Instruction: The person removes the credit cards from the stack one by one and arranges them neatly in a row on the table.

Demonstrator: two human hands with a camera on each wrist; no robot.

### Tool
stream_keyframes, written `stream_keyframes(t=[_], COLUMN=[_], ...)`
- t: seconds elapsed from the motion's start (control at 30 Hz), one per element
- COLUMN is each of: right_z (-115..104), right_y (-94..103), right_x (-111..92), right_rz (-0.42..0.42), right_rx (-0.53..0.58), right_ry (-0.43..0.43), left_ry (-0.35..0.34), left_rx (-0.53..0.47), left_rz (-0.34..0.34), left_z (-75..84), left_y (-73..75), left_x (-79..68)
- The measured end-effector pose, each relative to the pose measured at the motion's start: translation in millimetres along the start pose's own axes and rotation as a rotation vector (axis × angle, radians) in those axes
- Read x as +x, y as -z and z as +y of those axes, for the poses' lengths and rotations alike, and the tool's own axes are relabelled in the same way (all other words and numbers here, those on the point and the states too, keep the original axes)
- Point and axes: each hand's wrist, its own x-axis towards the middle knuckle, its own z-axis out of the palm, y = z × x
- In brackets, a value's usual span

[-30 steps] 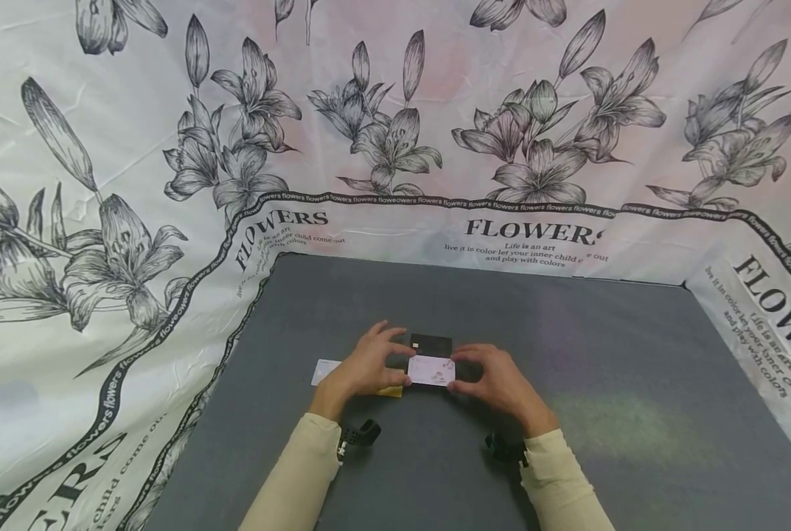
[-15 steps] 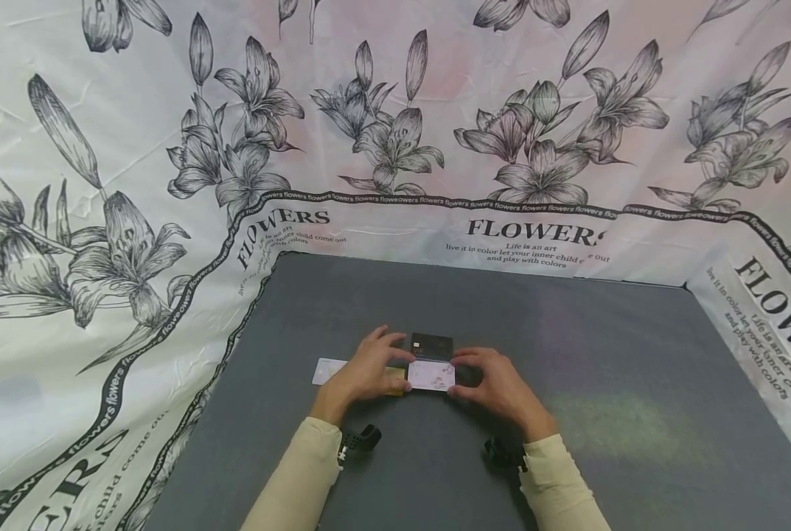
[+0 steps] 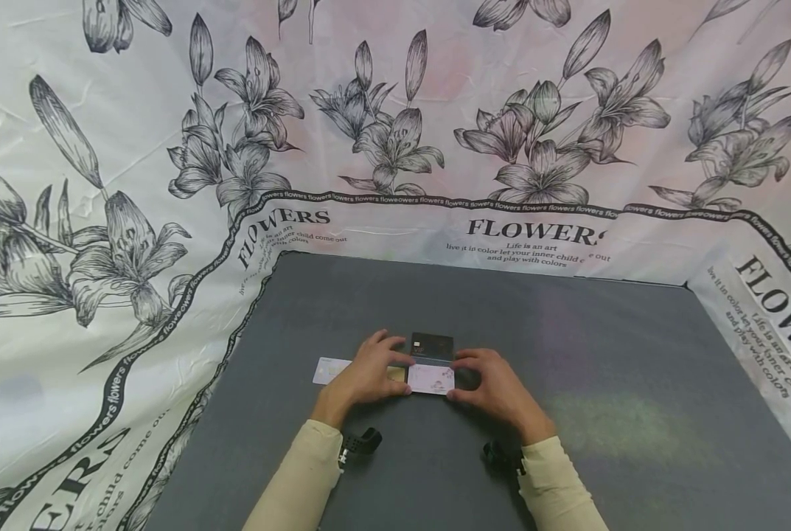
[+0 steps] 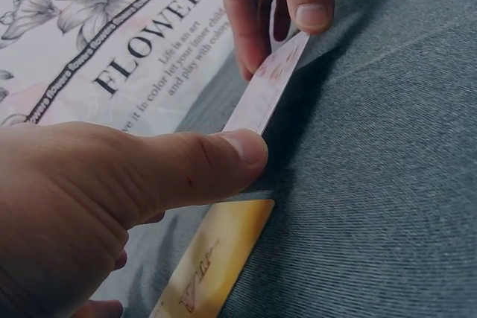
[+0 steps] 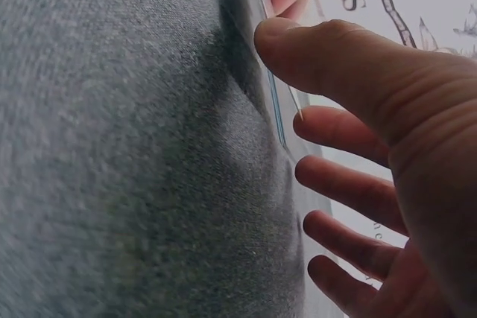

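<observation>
A pale pink card [image 3: 431, 378] with a floral print is pinched at its two short ends. My left hand [image 3: 368, 374] grips the left end between thumb and index finger, and my right hand [image 3: 495, 383] grips the right end likewise. In the left wrist view the pink card [image 4: 262, 94] is raised off the grey surface, with a shadow below. A gold card [image 4: 216, 255] lettered VIP lies under my left hand, partly covered in the head view. Just beyond the pink card lies a black card [image 3: 433, 345] with a chip.
A whitish card [image 3: 329, 370] lies left of my left hand, partly hidden by it. A narrow bluish edge [image 5: 276, 106] shows below the held card. Behind the grey table [image 3: 607, 339] hangs a flower-printed curtain [image 3: 395, 133].
Both hands have drawn the pink card slightly towards the person, baring a bluish strip between it and the black card. The grips are unchanged.
</observation>
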Motion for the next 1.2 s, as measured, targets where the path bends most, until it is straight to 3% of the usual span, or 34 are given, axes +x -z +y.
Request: stream_keyframes(t=[0.73, 1.2], right_z=[-9.3, -10.0], right_y=[-8.4, -8.1], right_x=[-3.2, -4.2], right_rz=[-0.006, -0.007], right_rx=[-0.036, -0.065], right_ry=[-0.054, -0.042], left_ry=[0.032, 0.033], left_rx=[0.017, 0.029], left_rz=[0.022, 0.024], left_z=[-4.2, -6.7], left_y=[-10.6, -11.7], left_x=[-7.7, -8.4])
